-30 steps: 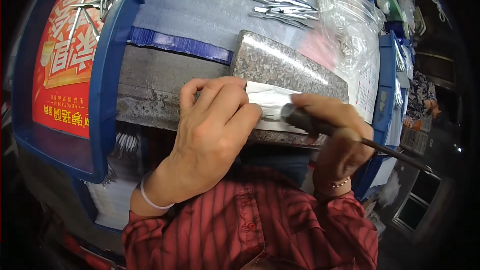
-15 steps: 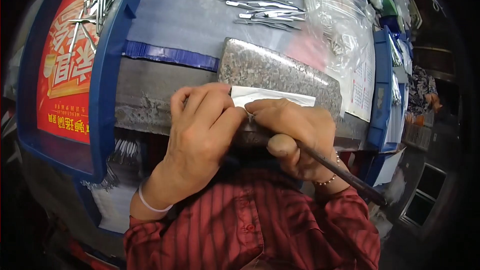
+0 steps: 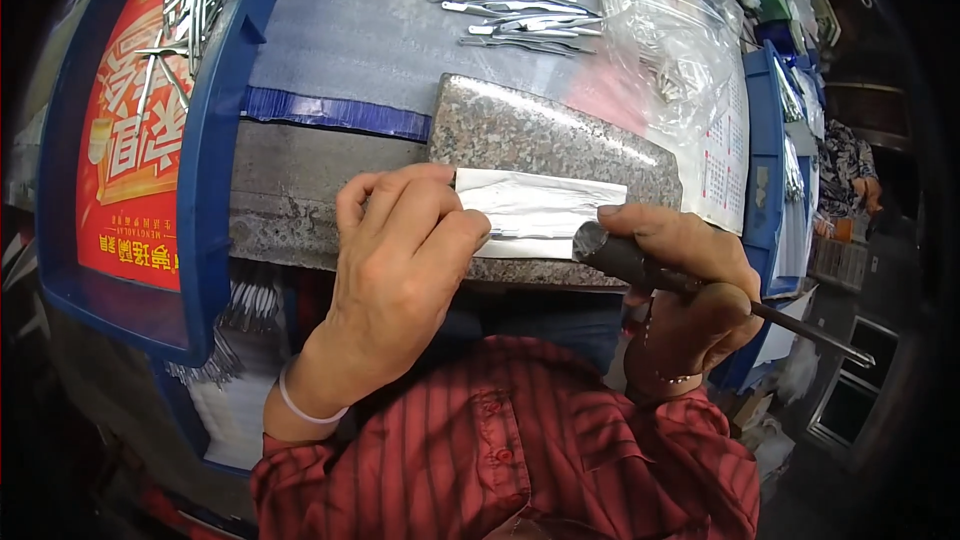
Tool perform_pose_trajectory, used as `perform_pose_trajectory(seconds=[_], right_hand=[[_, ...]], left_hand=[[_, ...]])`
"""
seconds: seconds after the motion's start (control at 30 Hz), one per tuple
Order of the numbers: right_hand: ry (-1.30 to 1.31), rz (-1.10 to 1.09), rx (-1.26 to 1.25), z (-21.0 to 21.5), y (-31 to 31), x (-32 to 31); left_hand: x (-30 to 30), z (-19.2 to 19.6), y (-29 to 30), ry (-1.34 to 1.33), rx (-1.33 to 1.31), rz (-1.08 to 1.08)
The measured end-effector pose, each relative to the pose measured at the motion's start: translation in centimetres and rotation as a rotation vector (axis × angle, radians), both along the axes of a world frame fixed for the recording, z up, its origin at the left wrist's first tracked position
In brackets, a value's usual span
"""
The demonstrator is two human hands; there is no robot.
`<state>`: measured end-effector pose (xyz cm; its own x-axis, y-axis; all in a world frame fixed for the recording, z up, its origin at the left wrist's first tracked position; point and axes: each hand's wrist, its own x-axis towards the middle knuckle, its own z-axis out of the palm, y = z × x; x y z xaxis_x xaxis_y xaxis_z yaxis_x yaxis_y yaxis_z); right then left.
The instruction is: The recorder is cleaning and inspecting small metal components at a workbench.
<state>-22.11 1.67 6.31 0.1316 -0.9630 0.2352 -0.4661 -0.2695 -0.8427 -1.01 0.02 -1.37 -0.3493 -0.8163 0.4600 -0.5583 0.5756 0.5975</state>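
A grey speckled stone block (image 3: 560, 130) lies before me with a creased white paper (image 3: 540, 202) on its near part. My left hand (image 3: 405, 260) is closed at the paper's left edge, thumb and fingers pinched together. From its fingertips a slim metal piece (image 3: 530, 235) runs rightward along the paper; most of its left end is hidden. My right hand (image 3: 695, 275) grips a dark rod-like tool (image 3: 640, 265). The tool's thick blunt end is at the paper's right edge, and its thin end points out to the lower right.
Several metal tweezers (image 3: 510, 2) lie beyond the block, beside clear plastic bags (image 3: 670, 35). At the left stands a blue tray (image 3: 215, 140) with more metal pieces on a red sheet. Blue bins (image 3: 765, 160) stand at the right; another person's hand (image 3: 868, 195) shows farther off.
My right hand has moved right, away from my left fingertips, and the tool's blunt end now shows. More of the paper and the slim metal piece is uncovered. My left hand stays almost still.
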Motion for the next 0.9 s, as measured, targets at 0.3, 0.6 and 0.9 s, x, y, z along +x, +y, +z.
perform_pose_trajectory(seconds=[0.3,0.6,0.9], right_hand=[[0.027,0.032,-0.079,-0.6,0.4,0.4],[0.199,0.366,-0.076,-1.8,-3.1,1.8],[0.082,-0.15,-0.35,-0.8,1.1,-2.9]], left_hand=[[0.1,0.5,0.0,0.009,0.043,-0.008],[0.0,0.8,-0.3,-0.003,0.062,-0.003],[-0.2,1.4,-0.1,-0.021,0.025,-0.022]])
